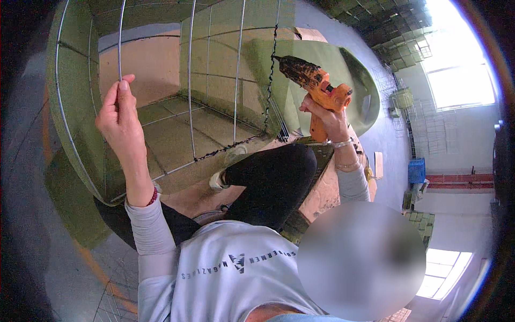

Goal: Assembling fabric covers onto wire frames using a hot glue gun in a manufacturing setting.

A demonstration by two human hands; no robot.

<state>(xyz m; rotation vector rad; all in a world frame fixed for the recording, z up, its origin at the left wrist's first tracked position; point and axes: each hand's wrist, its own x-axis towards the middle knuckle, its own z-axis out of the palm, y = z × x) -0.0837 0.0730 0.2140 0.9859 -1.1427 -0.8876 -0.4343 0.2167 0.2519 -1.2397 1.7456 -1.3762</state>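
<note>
A large box-shaped wire frame (191,102) covered in green mesh (222,40) stands before my knees, its near side facing me. My left hand (119,115) is closed around one of its metal rods at the left, thumb pointing up. In my right hand (331,122) is an orange glue gun (339,96), its nozzle end smeared with black. The tip touches or nearly touches the frame's right edge, high up. Lumpy black glue (232,146) runs down that edge and along part of the bottom rod. The trigger finger is partly hidden.
Loose green mesh (362,91) bulges out behind the glue gun. Cardboard (322,199) lies beside my right leg. Further right are a blue crate (416,170), stacked wire frames (437,131) and red pipes (461,181). More wire grids (112,300) lie at lower left.
</note>
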